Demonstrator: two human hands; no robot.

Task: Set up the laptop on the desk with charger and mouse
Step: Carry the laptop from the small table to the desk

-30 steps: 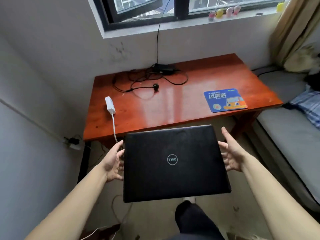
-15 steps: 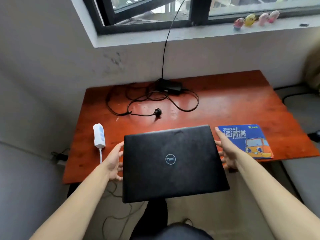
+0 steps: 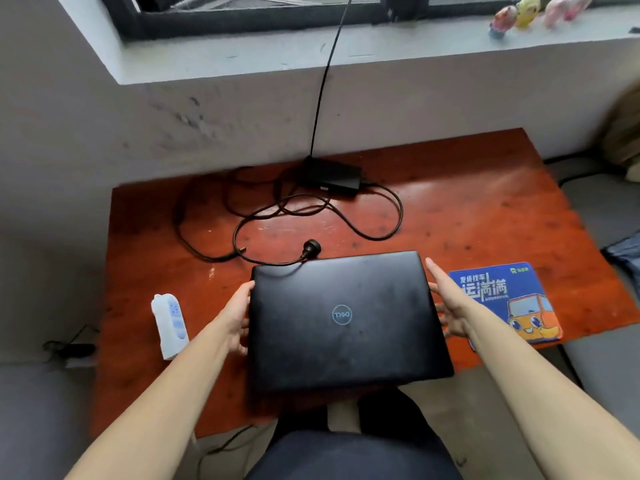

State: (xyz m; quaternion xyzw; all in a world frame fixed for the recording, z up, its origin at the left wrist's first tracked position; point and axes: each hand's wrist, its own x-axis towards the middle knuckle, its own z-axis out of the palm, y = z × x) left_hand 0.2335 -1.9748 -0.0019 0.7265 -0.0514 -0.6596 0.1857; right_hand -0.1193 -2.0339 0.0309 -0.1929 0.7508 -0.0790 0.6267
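A closed black Dell laptop (image 3: pixel 341 317) hangs just above the front of the red-brown wooden desk (image 3: pixel 467 209), its near edge past the desk's front. My left hand (image 3: pixel 237 317) supports its left side and my right hand (image 3: pixel 450 306) its right side, fingers fairly straight and partly under it. The black charger brick (image 3: pixel 330 174) lies at the back of the desk with its cable in loose loops, and a round black plug (image 3: pixel 311 247) sits right at the laptop's far edge. To the right lies a blue mouse pad (image 3: pixel 502 299). No mouse is in view.
A white power strip (image 3: pixel 169 323) lies on the desk's left front. A black cable (image 3: pixel 325 74) runs from the charger up to the window. Small toys (image 3: pixel 530 12) stand on the sill. A grey bed (image 3: pixel 609 209) flanks the desk on the right. My legs are below.
I have stepped closer to the desk and carried the laptop forward, from in front of the desk to above its front part. Both hands keep their hold on its sides.
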